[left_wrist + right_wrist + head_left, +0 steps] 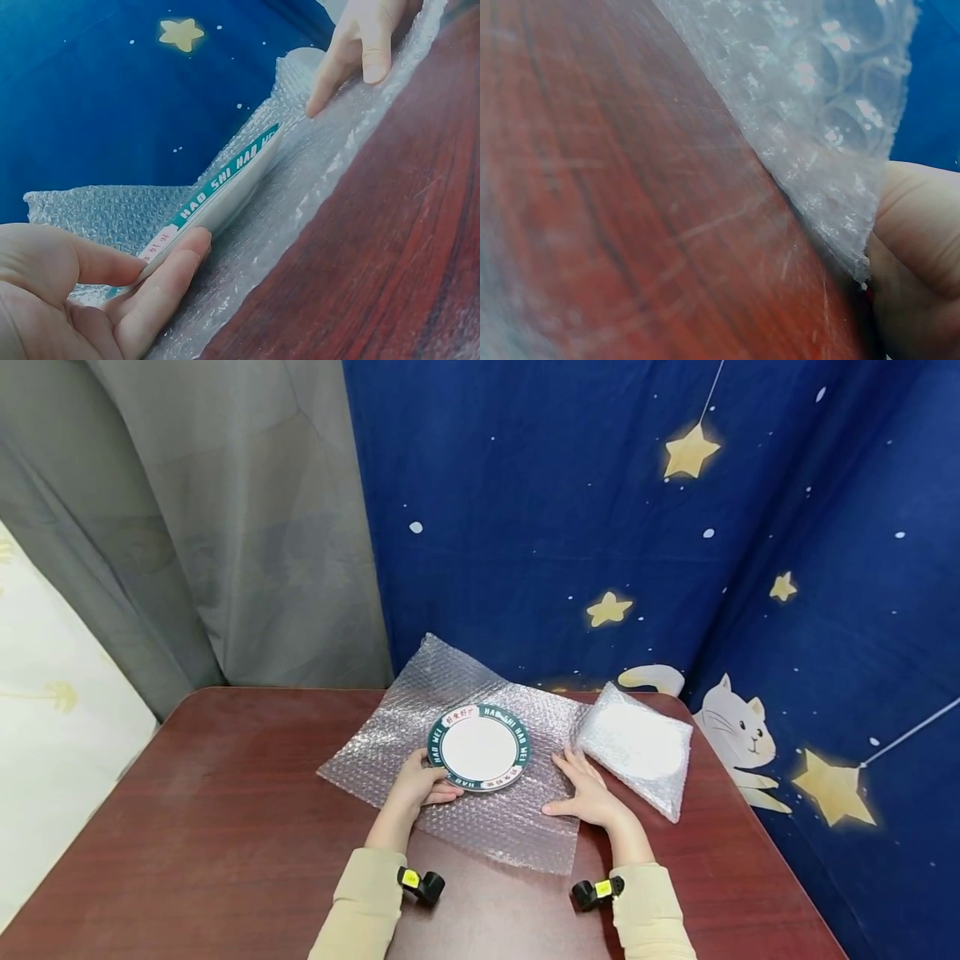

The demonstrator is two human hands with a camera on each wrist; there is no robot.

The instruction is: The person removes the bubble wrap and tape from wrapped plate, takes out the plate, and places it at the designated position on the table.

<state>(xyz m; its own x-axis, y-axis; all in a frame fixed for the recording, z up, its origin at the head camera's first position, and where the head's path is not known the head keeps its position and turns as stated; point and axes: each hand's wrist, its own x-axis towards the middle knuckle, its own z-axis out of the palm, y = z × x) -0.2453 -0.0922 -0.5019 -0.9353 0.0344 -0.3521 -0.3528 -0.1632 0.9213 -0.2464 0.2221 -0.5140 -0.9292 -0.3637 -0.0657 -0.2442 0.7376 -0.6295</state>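
Note:
A white plate (479,748) with a green lettered rim lies over a sheet of bubble wrap (408,714). My left hand (416,783) pinches the plate's near left edge, thumb on top and fingers beneath. In the left wrist view, the plate's rim (225,184) stands tilted between thumb and fingers. My right hand (587,791) rests with spread fingers on the right part of the sheet and holds nothing. The right wrist view has a corner of the bubble wrap (817,142) close up, partly covering that hand.
To the right of my right hand lies a bubble-wrapped package (637,743), whitish inside. All of this is on a red-brown wooden table (247,827). Behind the table hang a grey curtain (262,527) and a blue star-patterned curtain (540,527).

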